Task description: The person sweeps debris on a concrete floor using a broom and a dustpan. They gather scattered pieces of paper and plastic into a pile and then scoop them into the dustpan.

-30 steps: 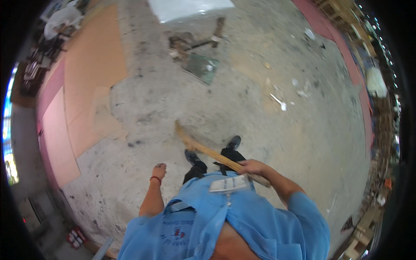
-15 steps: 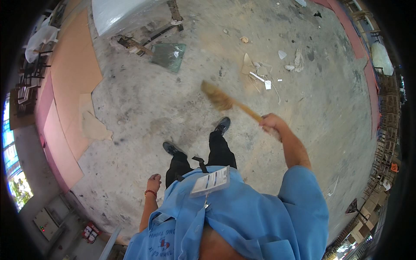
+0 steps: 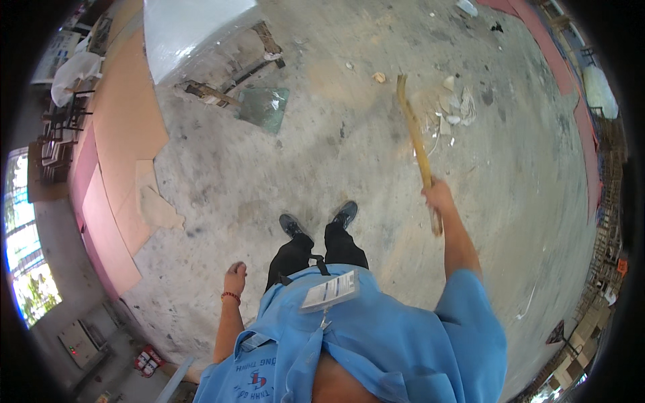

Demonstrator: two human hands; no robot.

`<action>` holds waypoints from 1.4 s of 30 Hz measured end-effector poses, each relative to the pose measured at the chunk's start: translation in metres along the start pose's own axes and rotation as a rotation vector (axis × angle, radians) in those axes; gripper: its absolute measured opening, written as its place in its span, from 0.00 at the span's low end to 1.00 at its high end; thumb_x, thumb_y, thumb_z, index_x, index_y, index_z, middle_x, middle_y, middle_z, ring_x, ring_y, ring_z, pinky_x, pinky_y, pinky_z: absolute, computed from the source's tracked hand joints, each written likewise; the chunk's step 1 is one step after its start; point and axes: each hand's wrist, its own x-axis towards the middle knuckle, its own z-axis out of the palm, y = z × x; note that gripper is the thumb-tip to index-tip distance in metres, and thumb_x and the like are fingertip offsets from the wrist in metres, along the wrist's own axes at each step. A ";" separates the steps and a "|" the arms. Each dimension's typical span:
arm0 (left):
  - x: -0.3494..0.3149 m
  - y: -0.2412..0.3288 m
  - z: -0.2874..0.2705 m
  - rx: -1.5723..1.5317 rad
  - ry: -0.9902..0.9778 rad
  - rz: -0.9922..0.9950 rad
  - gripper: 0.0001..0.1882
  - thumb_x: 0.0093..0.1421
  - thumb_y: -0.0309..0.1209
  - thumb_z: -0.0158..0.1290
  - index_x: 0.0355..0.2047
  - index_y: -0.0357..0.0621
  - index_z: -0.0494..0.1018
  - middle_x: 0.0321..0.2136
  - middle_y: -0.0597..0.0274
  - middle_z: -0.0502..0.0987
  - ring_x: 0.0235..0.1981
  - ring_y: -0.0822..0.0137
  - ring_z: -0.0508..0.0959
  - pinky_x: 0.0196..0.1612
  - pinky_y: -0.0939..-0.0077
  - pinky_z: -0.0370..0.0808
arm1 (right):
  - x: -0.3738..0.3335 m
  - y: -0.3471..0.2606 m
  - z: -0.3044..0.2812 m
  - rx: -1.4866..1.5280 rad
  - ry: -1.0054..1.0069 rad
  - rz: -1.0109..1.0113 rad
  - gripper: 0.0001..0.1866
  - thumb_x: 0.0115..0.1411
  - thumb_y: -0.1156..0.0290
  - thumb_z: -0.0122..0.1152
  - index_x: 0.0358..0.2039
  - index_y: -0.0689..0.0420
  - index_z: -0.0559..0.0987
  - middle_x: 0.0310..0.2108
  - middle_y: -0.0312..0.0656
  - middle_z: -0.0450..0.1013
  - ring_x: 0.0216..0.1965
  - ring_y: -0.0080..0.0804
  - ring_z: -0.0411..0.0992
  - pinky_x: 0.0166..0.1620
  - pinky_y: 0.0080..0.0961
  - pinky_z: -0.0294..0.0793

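1 right hand (image 3: 437, 195) is wrapped round the yellow broom (image 3: 417, 138), right of middle. A hard swing could scatter scraps (image 3: 465, 106), upper right. Left hand (image 3: 235, 270): can't tell.

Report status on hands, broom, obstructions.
Right hand gripping broom. Left hand curled, nothing seen in it. Broom points forward, unclear whether touching floor. Scraps scattered right of it.
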 end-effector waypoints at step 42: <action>0.251 0.194 -0.070 -0.095 -0.115 -0.130 0.22 0.58 0.39 0.50 0.47 0.33 0.73 0.38 0.52 0.78 0.33 0.65 0.79 0.36 0.73 0.76 | 0.090 -0.253 -0.037 0.558 -0.481 0.164 0.33 0.49 0.73 0.64 0.58 0.62 0.68 0.27 0.45 0.75 0.21 0.29 0.73 0.23 0.27 0.74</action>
